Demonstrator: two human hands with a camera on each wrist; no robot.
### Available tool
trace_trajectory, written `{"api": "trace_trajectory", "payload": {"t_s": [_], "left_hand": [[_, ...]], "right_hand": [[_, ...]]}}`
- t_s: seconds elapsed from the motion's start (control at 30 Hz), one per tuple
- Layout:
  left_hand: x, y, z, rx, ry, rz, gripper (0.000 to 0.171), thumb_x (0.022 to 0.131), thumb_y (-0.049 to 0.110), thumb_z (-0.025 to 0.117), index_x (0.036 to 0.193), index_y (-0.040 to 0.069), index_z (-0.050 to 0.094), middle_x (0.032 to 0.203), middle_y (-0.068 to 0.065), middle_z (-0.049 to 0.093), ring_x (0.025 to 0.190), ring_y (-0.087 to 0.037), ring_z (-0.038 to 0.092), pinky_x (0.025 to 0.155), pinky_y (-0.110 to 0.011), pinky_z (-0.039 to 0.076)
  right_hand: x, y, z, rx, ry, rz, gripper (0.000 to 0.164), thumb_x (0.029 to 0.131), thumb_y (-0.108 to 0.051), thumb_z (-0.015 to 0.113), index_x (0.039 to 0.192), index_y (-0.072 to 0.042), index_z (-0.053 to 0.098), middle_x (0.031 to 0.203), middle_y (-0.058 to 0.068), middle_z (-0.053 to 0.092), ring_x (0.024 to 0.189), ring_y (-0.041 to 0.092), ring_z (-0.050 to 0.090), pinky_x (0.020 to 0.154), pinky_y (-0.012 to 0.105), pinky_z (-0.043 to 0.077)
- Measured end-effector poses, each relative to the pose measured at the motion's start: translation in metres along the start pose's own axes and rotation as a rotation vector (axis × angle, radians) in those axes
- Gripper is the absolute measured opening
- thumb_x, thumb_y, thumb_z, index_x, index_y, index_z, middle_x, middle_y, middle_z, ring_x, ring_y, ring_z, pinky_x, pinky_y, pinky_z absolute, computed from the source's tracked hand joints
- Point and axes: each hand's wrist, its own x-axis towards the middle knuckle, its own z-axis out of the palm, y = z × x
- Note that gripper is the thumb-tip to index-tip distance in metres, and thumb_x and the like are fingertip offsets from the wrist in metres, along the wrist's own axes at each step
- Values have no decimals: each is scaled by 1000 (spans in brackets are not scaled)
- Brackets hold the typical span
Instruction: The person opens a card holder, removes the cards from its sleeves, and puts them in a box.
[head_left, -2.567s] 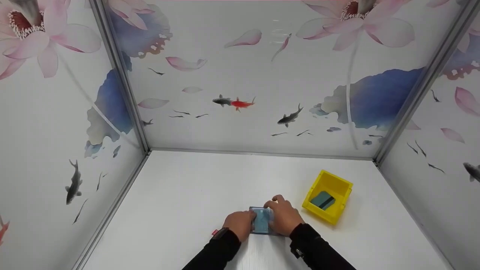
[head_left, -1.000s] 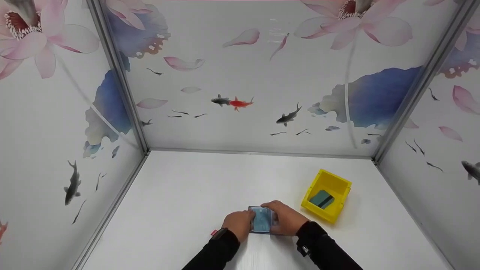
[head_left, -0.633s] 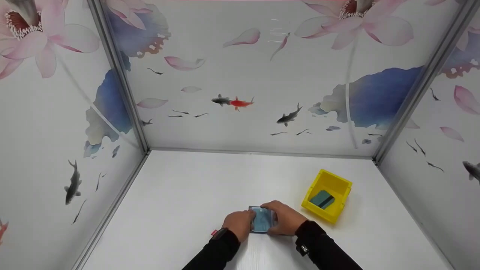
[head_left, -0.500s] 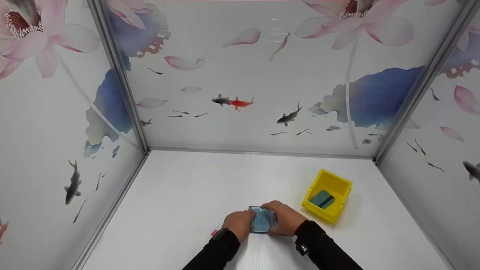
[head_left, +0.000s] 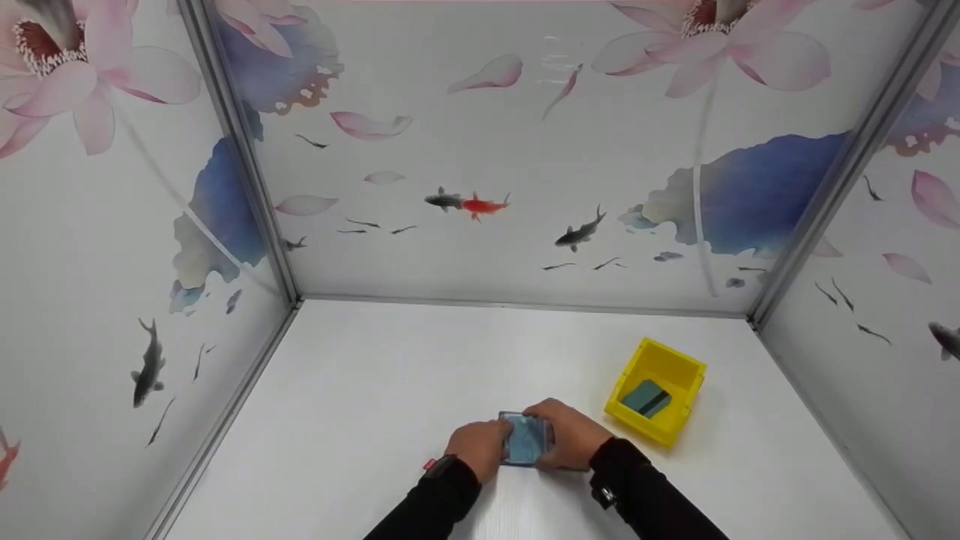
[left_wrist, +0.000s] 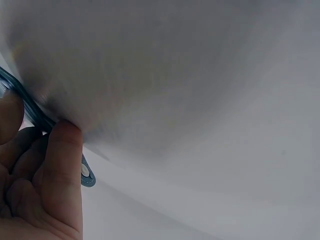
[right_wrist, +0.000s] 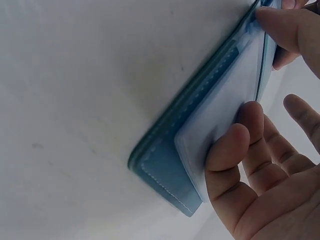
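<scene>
A blue card holder (head_left: 524, 441) with clear plastic sleeves lies open between both hands, low in the middle of the head view. My left hand (head_left: 480, 448) pinches its left edge, thumb on top. In the left wrist view, a tab with a white snap (left_wrist: 86, 172) sticks out below the left index finger (left_wrist: 64, 165). My right hand (head_left: 574, 435) is at the other side, its thumb and index finger pinching the clear sleeves (right_wrist: 220, 112) in the right wrist view. Those sleeves stand partly lifted off the blue cover (right_wrist: 167, 165). The right palm hides part of the holder in the head view.
A yellow bin (head_left: 686, 371) stands on the white table (head_left: 390, 360), right of and beyond the hands. Inside it lies a green-grey card-like item (head_left: 646, 398) with a dark stripe. Printed panels wall the table at left, right and back.
Since the oldest frame, my right hand has shifted slightly right, its raised fingers coming down to the holder's right side. The left hand stays put. Over the last second, little has moved.
</scene>
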Motion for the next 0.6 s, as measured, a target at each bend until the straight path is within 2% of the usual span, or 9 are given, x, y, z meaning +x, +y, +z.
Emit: {"api": "trace_trajectory", "payload": {"t_s": [0.2, 0.43, 0.6], "left_hand": [[0, -1, -2, -46, -33, -25, 43, 100, 23, 87, 141, 13, 79, 128, -7, 86, 113, -28, 82, 97, -43, 67], [0, -2, -4, 2, -39, -5, 48, 102, 26, 86, 148, 16, 76, 140, -7, 82, 121, -26, 81, 102, -39, 66], [0, -1, -3, 16, -63, -7, 47, 104, 27, 84, 149, 18, 76, 147, -4, 79, 127, -26, 80, 105, -39, 65]], "right_hand": [[4, -1, -2, -24, -23, 59, 79, 80, -21, 105, 149, -17, 68, 144, 5, 69, 121, 21, 63, 121, 56, 56], [4, 1, -1, -108, -6, 12, 77, 79, -27, 105, 146, -15, 71, 141, 6, 69, 119, 20, 64, 119, 53, 57], [3, 2, -3, -118, -8, 25, 75, 79, -30, 105, 145, -16, 72, 140, 5, 69, 118, 20, 64, 119, 54, 58]]}}
